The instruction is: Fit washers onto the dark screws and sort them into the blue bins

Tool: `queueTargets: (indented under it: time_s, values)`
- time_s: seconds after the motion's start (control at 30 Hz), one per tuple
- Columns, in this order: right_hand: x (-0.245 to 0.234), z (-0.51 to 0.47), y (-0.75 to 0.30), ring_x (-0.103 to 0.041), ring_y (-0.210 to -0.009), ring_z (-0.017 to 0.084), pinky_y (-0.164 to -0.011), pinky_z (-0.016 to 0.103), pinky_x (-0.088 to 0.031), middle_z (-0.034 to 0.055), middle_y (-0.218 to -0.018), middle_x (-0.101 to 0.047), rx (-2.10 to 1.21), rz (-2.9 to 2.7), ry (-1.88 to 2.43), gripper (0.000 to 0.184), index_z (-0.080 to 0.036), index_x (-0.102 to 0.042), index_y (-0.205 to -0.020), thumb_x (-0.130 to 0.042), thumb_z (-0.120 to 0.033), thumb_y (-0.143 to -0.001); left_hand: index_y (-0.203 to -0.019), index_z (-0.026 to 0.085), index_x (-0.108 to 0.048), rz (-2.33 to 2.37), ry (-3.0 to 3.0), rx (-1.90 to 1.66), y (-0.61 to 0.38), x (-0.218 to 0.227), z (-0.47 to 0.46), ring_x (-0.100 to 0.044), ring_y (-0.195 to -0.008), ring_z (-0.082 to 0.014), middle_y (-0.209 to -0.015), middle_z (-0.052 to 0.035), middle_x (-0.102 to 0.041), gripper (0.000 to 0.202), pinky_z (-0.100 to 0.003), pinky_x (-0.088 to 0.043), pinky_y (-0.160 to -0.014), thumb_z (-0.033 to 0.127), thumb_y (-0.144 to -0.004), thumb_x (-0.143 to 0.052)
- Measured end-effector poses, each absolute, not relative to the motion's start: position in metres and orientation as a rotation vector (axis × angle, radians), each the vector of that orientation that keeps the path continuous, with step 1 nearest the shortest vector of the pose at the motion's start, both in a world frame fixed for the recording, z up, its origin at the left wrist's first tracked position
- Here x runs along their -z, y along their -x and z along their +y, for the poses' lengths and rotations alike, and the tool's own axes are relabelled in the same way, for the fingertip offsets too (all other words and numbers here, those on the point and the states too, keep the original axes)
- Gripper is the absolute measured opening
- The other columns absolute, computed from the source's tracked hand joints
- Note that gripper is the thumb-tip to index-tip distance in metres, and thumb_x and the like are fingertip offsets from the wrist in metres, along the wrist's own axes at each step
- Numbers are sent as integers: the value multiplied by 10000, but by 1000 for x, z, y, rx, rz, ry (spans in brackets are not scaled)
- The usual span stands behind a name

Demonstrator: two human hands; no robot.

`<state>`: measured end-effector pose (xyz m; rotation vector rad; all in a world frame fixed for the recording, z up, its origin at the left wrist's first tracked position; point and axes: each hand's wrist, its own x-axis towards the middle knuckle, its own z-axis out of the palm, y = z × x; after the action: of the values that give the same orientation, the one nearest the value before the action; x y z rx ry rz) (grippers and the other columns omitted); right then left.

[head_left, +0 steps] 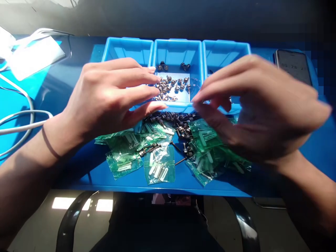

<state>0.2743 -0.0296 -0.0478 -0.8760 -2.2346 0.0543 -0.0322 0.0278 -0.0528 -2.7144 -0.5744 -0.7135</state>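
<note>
My left hand [110,96] hovers over the blue table with its fingers stretched out and slightly apart, tips near the front edge of the middle blue bin [178,52], which holds several dark screws [170,85]. My right hand [252,105] hangs at the right, fingers curled loosely and blurred by motion, thumb and fingertips close together above a heap of green plastic bags [207,147]. Between the hands lies a loose pile of black screws [173,120]. More green bags with white plugs [159,168] lie near the table's front edge. I see nothing in either hand.
Three blue bins stand in a row at the back: the left bin [126,50], the middle one, and the right bin [225,52]. A phone [292,64] lies at the far right. White cables [18,119] and a white card [34,56] lie at the left.
</note>
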Motion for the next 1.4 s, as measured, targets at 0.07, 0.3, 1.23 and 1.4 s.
queueTargets:
  time_s: [0.07,0.3,1.23,1.4]
  values:
    - [47,-24,-279,-698,-917,223,-805,422,-551,86,-1123,-803,-40,-2159,940,110,-279,-747,-1154,-741,-179,-1108,-1331,196,-735,-539,2715,672,33,52,29,-861,-1244,-375,-1385,-109,-838,348,-540,-796,-935,411,-1077,-835]
    - [46,-14,-289,-748,-1131,306,-960,472,-578,99,-1274,-819,31,-2445,970,63,-305,-741,-1120,-686,-278,-1127,-1377,206,-746,-551,2708,650,34,49,30,-863,-1222,-369,-1396,-117,-836,360,-543,-785,-926,380,-1075,-835]
    - [48,-33,-291,-786,-1230,331,-958,470,-708,104,-1240,-852,-261,-2392,840,405,-345,-837,-1269,-716,-685,-1083,-1510,113,-691,-551,2737,817,30,46,17,-827,-1287,-356,-1360,-171,-831,552,-537,-731,-1099,426,-1079,-837]
    - [44,-42,-288,-822,-1162,335,-930,482,-741,97,-1240,-855,-372,-2331,857,382,-347,-832,-1366,-810,-566,-1054,-1664,248,-575,-523,2878,729,24,41,-5,-763,-1442,-316,-1467,-72,-792,617,-525,-729,-1187,461,-1109,-741]
